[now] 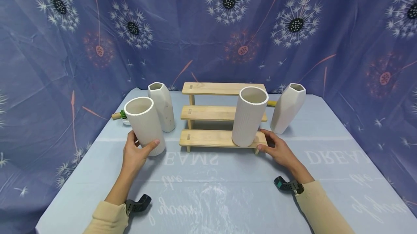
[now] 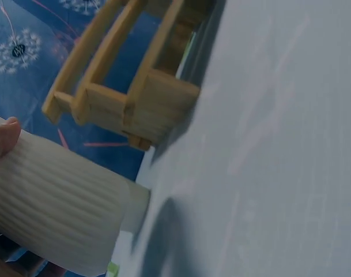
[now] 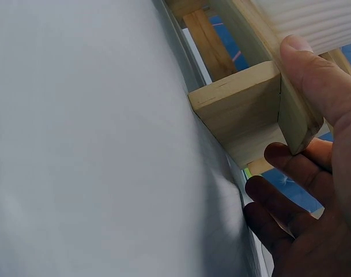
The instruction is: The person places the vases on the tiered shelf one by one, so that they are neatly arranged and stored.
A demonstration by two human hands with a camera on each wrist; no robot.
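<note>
The fingers of the left hand (image 1: 137, 152) curl round the lower part of a ribbed white cylinder vase (image 1: 144, 125), thumb across its near face; in the left wrist view a fingertip (image 2: 5, 135) lies on the ribbed wall of that vase (image 2: 54, 208). This vase stands on the table (image 1: 208, 190) left of the wooden stepped shelf (image 1: 208, 138), slightly tilted, just in front of a faceted white vase (image 1: 161, 105) that stands upright behind it.

The fingers of the right hand (image 1: 280, 150) are loosely spread at the near right corner of the shelf's lowest step. The right wrist view shows the thumb (image 3: 313, 75) pressed against the end of the wooden step (image 3: 244, 109), the other fingers (image 3: 290, 167) curled below it beside the leg. A second ribbed white cylinder vase (image 1: 249, 116) stands upright on the right end of that lowest step, just left of the right hand and not touched by it as far as the head view shows.

A second faceted white vase (image 1: 288, 107) stands on the table right of the shelf, leaning a little. A small green plant (image 1: 123, 115) lies behind the left vases at the far left. A blue dandelion-print cloth (image 1: 208, 28) hangs behind and around the table.
</note>
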